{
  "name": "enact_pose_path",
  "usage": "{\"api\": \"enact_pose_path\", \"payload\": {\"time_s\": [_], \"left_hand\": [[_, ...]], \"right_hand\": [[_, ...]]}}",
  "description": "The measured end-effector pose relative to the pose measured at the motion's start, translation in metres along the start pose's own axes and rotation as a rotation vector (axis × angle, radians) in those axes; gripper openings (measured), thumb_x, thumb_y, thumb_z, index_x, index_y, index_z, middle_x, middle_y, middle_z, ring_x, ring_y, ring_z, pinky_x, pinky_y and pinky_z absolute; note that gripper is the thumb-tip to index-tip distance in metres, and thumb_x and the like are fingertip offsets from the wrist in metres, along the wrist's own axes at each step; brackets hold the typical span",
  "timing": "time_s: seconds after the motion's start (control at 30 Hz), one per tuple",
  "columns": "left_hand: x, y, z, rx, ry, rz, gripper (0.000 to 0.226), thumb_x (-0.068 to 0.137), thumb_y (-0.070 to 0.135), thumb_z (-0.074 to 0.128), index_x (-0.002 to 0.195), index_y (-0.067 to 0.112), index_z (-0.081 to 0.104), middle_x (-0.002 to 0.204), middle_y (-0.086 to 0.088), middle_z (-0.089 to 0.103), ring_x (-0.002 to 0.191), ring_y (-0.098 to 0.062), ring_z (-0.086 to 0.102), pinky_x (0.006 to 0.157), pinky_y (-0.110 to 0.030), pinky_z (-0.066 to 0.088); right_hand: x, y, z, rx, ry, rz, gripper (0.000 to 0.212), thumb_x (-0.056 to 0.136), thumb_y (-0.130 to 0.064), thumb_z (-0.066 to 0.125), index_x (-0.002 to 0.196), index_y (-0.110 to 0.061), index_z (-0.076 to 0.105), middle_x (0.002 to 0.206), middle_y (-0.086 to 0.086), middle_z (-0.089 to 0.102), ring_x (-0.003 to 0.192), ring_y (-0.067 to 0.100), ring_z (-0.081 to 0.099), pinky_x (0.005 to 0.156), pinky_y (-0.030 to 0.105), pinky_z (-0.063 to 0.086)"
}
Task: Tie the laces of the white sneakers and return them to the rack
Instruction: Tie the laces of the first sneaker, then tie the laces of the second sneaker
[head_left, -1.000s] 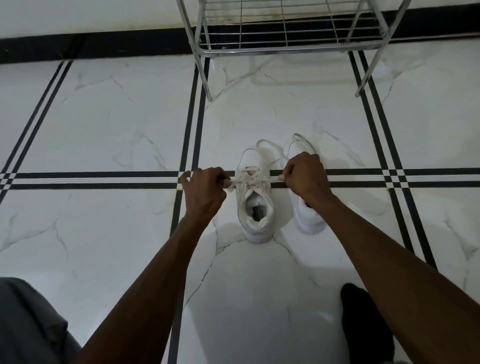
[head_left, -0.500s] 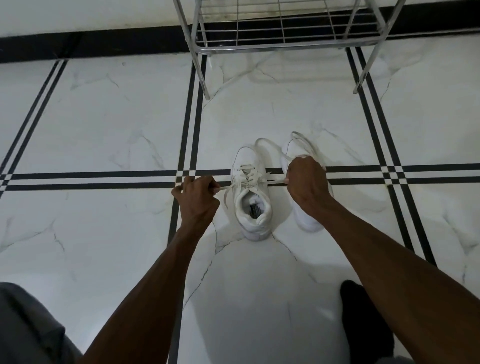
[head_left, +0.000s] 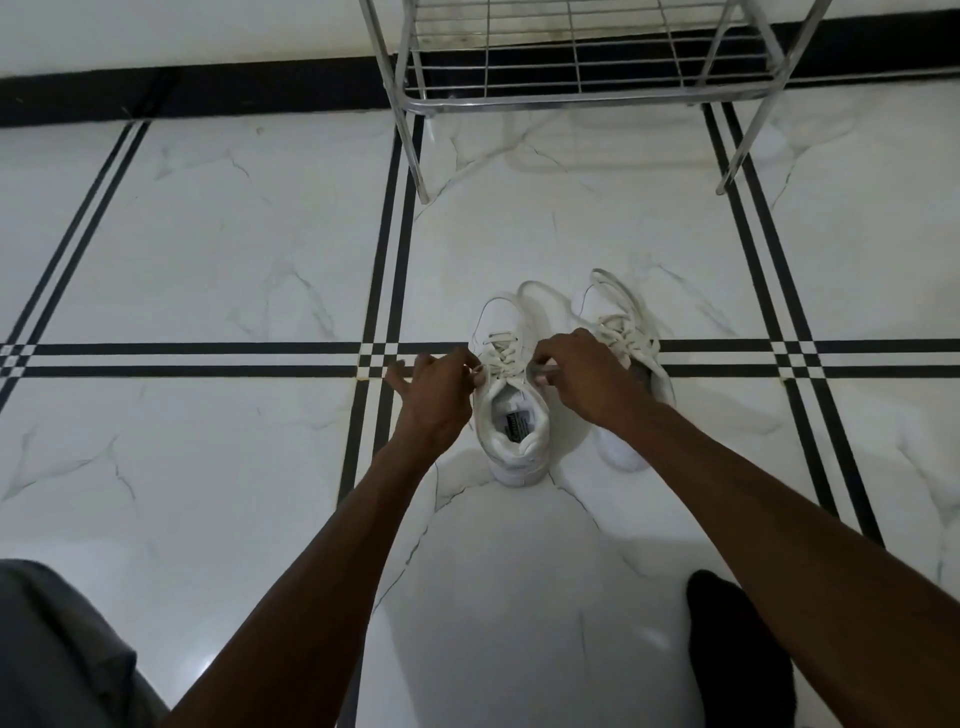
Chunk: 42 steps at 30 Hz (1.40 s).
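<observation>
Two white sneakers stand side by side on the tiled floor, toes pointing away from me. My left hand (head_left: 434, 395) pinches a lace end at the left side of the left sneaker (head_left: 511, 415), with its outer fingers spread. My right hand (head_left: 582, 379) pinches the other lace end at that shoe's right side, close over the tongue. The right sneaker (head_left: 631, 343) is partly hidden behind my right hand and wrist; its laces loop loose over the toe. The metal shoe rack (head_left: 571, 98) stands just beyond the shoes.
The rack's two front legs (head_left: 415, 156) come down on the floor on either side of the space ahead of the shoes. My foot in a black sock (head_left: 737, 649) rests at the lower right. A grey trouser knee (head_left: 57, 649) fills the lower left corner.
Both hands have come inward from a wide pull on the laces and now sit close together at the left sneaker's top eyelets.
</observation>
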<state>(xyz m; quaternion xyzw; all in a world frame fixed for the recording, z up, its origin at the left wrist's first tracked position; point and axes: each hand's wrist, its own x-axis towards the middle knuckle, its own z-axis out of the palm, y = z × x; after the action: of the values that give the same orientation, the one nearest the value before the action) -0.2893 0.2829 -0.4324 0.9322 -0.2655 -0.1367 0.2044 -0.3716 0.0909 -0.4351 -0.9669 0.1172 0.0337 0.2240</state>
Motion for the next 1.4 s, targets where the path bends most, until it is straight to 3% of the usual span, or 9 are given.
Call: {"api": "enact_pose_path", "payload": {"time_s": [0.1,0.33,0.5,0.63,0.83,1.1,1.23,1.33,1.4], "left_hand": [[-0.003,0.001,0.001,0.139,0.101,0.071,0.015,0.098,0.009,0.056,0.094,0.02,0.065,0.095,0.003,0.074,0.113,-0.027,0.057,0.111,-0.059,0.019],[-0.012,-0.001,0.001,0.193,0.249,0.173,0.037,0.067,-0.018,0.06,0.084,0.014,0.066,0.075,-0.001,0.071,0.097,-0.034,0.06,0.102,-0.063,0.028],[-0.009,0.002,0.007,0.077,0.196,0.068,0.021,0.086,-0.006,0.061,0.081,0.014,0.062,0.069,0.006,0.056,0.093,-0.031,0.061,0.095,-0.049,0.034],[-0.005,0.001,0.01,-0.314,0.112,-0.069,0.013,0.1,0.013,0.058,0.091,0.008,0.066,0.084,-0.006,0.074,0.078,-0.026,0.069,0.068,-0.042,0.054],[-0.012,-0.009,0.0,-0.533,0.124,-0.235,0.032,0.108,0.033,0.046,0.115,0.013,0.07,0.101,0.0,0.072,0.087,-0.014,0.064,0.067,-0.017,0.043],[-0.006,-0.023,-0.026,-0.421,0.198,-0.217,0.038,0.109,0.031,0.043,0.122,0.007,0.07,0.114,-0.01,0.074,0.099,-0.017,0.062,0.079,-0.023,0.041],[-0.001,0.015,-0.03,-0.345,0.375,-0.02,0.022,0.102,0.017,0.055,0.107,0.006,0.074,0.102,-0.006,0.077,0.091,-0.016,0.07,0.072,-0.017,0.049],[0.005,0.06,-0.015,-0.407,0.251,0.031,0.021,0.101,0.018,0.057,0.098,0.008,0.074,0.086,-0.004,0.075,0.077,-0.015,0.068,0.07,-0.027,0.053],[0.008,0.088,-0.001,-0.446,0.131,0.044,0.024,0.101,0.024,0.059,0.097,0.007,0.075,0.084,-0.004,0.074,0.07,-0.005,0.066,0.066,-0.018,0.048]], "right_hand": [[-0.007,-0.005,-0.006,-0.127,0.048,-0.043,0.021,0.077,0.002,0.06,0.075,-0.018,0.062,0.07,0.005,0.067,0.073,0.029,0.065,0.065,0.032,0.038],[-0.016,-0.011,-0.001,-0.388,0.078,-0.054,0.017,0.071,0.008,0.061,0.07,-0.008,0.068,0.065,0.016,0.066,0.065,0.036,0.064,0.069,0.041,0.048],[-0.015,-0.011,0.009,-0.239,0.059,0.035,0.021,0.069,0.015,0.066,0.059,-0.002,0.061,0.058,0.02,0.063,0.054,0.035,0.061,0.054,0.031,0.036],[-0.015,-0.011,0.017,0.058,0.021,0.197,0.024,0.094,-0.009,0.051,0.07,-0.015,0.049,0.073,0.011,0.059,0.068,0.027,0.057,0.056,0.026,0.033],[-0.013,-0.038,0.022,0.497,-0.16,0.34,0.027,0.1,-0.024,0.046,0.117,-0.004,0.052,0.106,0.02,0.067,0.094,0.035,0.068,0.08,0.055,0.058],[-0.008,-0.062,0.017,0.579,-0.205,0.348,0.027,0.1,-0.017,0.045,0.125,-0.012,0.054,0.12,0.013,0.064,0.107,0.032,0.064,0.093,0.05,0.055],[-0.014,-0.047,-0.015,0.634,-0.026,0.306,0.024,0.096,-0.012,0.056,0.119,-0.013,0.061,0.117,0.009,0.069,0.102,0.026,0.069,0.083,0.046,0.06],[-0.019,-0.022,-0.052,0.734,0.219,0.364,0.008,0.09,-0.012,0.065,0.095,-0.015,0.071,0.09,0.005,0.077,0.079,0.018,0.076,0.067,0.037,0.063],[-0.027,-0.002,-0.074,0.59,0.354,0.408,0.006,0.087,-0.018,0.069,0.086,-0.017,0.074,0.082,-0.001,0.078,0.074,0.012,0.073,0.067,0.025,0.057]]}}
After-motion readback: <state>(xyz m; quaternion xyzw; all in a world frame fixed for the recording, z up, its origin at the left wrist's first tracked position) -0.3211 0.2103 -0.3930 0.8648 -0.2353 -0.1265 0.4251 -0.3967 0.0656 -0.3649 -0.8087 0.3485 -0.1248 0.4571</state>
